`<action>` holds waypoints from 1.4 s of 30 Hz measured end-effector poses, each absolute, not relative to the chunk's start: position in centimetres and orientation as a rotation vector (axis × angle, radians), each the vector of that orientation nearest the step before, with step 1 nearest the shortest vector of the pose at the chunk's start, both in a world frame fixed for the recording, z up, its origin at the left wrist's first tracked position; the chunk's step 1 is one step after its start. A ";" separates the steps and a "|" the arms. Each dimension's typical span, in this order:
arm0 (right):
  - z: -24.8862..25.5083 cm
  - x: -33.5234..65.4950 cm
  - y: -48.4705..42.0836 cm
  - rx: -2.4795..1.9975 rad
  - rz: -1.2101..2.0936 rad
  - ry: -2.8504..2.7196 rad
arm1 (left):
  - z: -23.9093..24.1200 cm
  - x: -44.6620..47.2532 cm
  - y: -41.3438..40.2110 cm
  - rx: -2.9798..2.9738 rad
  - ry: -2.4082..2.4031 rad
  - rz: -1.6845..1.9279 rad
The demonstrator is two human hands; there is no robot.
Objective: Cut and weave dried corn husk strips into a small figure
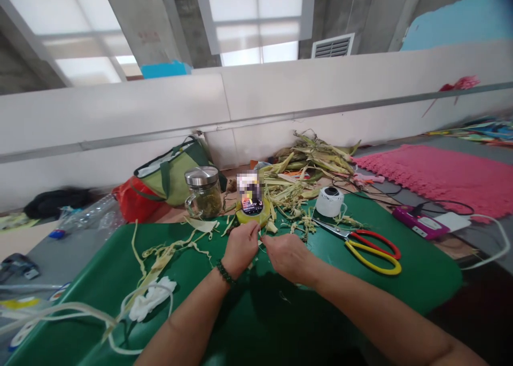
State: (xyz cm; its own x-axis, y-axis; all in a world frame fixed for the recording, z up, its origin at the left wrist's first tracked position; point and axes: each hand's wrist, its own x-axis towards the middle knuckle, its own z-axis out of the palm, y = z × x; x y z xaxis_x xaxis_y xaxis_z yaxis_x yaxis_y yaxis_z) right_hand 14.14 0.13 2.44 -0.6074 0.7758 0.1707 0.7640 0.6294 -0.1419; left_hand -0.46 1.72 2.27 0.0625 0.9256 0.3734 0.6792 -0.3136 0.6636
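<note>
My left hand (240, 246), with a dark green bead bracelet at the wrist, is closed in a pinch. Close beside it, my right hand (290, 256) is pinching too, its fingertips almost meeting the left ones. A thin pale strand (259, 233) shows between the fingertips; its ends are mostly hidden. Just beyond the hands, a phone (252, 205) with a lit screen leans in a yellow-green round holder (253, 218). Scissors (363, 244) with one red and one yellow handle lie to the right, near a white spool (329, 201).
Dried corn husks (316, 155) and shredded strips heap behind the phone. A glass jar mug (203, 195) and a green bag (176, 173) stand back left. Crumpled white tissue (152, 300) lies on the green mat (344, 302). A purple power strip (420, 223) and cables are at right.
</note>
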 end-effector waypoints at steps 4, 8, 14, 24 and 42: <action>3.1 14.4 0.4 -1.311 0.235 -2.370 | 1.8 -0.2 1.3 2.198 1.694 0.985; 3.1 14.7 1.3 -1.223 0.449 -2.088 | 1.5 0.9 0.2 2.332 1.596 0.966; 2.5 15.3 2.2 -1.322 0.476 -1.876 | 1.6 2.4 -1.2 2.232 1.245 1.031; 1.1 15.3 2.7 -1.218 0.541 -1.971 | 2.0 0.7 -0.2 2.295 1.441 0.886; 0.8 14.9 2.7 -0.953 1.073 -1.758 | 2.8 0.9 0.5 1.143 0.874 1.260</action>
State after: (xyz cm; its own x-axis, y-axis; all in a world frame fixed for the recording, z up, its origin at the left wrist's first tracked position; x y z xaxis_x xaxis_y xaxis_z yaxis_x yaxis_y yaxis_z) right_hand 14.94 2.66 0.77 -0.3533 0.8967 0.2668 0.1729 0.3429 -0.9233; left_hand 0.93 0.51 2.77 0.1420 0.9853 0.0950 -0.2566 -0.0560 0.9649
